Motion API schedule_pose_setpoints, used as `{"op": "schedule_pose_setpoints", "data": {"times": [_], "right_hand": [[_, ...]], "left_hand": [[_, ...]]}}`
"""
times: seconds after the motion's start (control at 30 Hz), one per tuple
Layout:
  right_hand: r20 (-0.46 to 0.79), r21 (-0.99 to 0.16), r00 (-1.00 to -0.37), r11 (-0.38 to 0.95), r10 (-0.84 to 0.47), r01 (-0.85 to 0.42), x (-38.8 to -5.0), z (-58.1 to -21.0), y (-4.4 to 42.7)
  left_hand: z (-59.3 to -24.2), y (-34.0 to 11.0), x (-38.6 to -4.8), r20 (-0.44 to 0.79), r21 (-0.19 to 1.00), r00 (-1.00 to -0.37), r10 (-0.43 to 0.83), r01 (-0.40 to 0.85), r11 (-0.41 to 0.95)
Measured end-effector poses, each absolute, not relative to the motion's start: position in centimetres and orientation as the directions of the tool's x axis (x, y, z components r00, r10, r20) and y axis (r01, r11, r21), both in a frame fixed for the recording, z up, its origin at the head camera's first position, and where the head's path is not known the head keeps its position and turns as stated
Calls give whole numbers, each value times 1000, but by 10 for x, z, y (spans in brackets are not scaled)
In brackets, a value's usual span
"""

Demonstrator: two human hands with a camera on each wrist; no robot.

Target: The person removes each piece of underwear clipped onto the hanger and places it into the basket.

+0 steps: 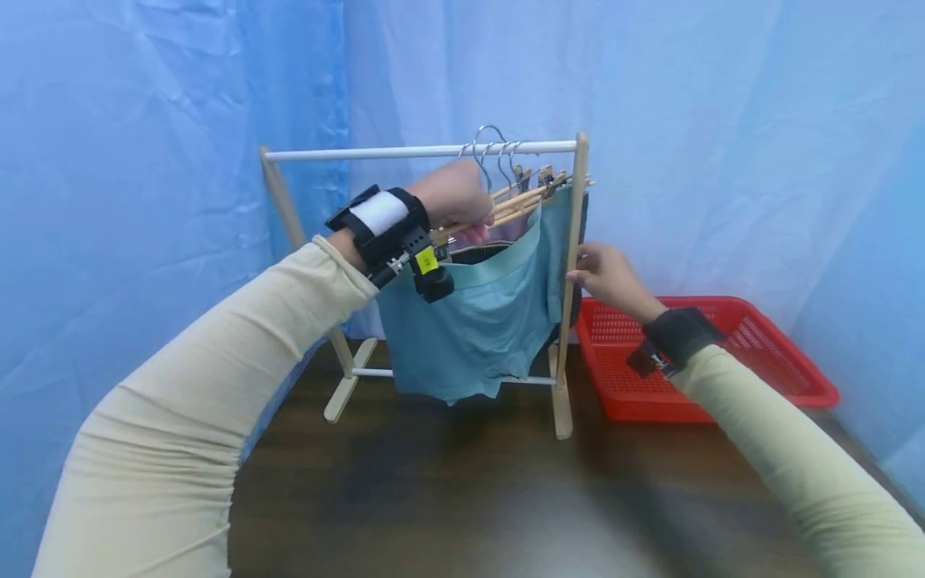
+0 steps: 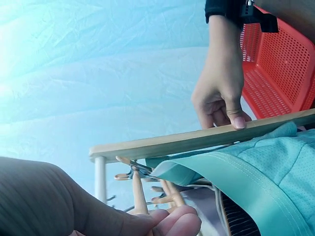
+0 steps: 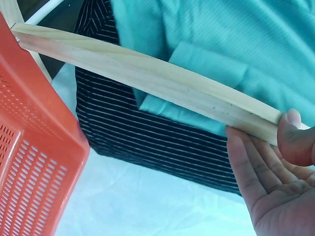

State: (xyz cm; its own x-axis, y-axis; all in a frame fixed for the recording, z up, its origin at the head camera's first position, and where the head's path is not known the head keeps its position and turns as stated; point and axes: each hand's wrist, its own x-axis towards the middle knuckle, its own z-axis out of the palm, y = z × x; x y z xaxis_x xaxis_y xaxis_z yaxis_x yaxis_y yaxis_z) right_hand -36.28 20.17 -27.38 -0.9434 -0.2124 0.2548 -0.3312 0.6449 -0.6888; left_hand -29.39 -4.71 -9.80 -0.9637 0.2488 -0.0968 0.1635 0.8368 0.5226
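I have the left arm (image 1: 152,449) bent at lower left, its left hand (image 1: 455,197) curled near upper centre, the right hand (image 1: 610,277) pinching right of centre.

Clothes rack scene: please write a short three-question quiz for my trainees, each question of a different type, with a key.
1. True or false: the left hand is inside the red basket.

2. Multiple choice: what is the right hand holding?
A) the white top rail
B) a wooden upright
C) the basket's rim

3. Fill in the blank: in the right wrist view, the dark garment beside the teal garment has pale ____.

Key:
1. False; it holds a wooden hanger.
2. B
3. stripes
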Motion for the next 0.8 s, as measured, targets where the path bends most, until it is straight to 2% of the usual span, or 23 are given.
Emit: {"op": "schedule_pose_setpoints", "data": {"times": [0.2, 0.4, 0.57, 0.7, 0.8], "right_hand": [[279, -673, -936, 651, -215, -350, -363, -276, 201], [271, -671, -937, 655, -220, -347, -362, -275, 199], [275, -676, -935, 647, -224, -354, -363, -276, 198], [342, -649, -909, 640, -237, -411, -361, -279, 199], [431, -596, -865, 638, -258, -488, -360, -280, 199]], "left_hand": [[-99, -67, -280, -28, 511, -955, 294, 239, 826], [-111, -88, -269, 11, 523, -940, 341, 296, 799], [-125, -98, -262, 69, 486, -931, 359, 346, 803], [-140, -102, -256, 118, 472, -916, 382, 391, 790], [-153, -103, -247, 156, 478, -902, 401, 425, 769]]}}
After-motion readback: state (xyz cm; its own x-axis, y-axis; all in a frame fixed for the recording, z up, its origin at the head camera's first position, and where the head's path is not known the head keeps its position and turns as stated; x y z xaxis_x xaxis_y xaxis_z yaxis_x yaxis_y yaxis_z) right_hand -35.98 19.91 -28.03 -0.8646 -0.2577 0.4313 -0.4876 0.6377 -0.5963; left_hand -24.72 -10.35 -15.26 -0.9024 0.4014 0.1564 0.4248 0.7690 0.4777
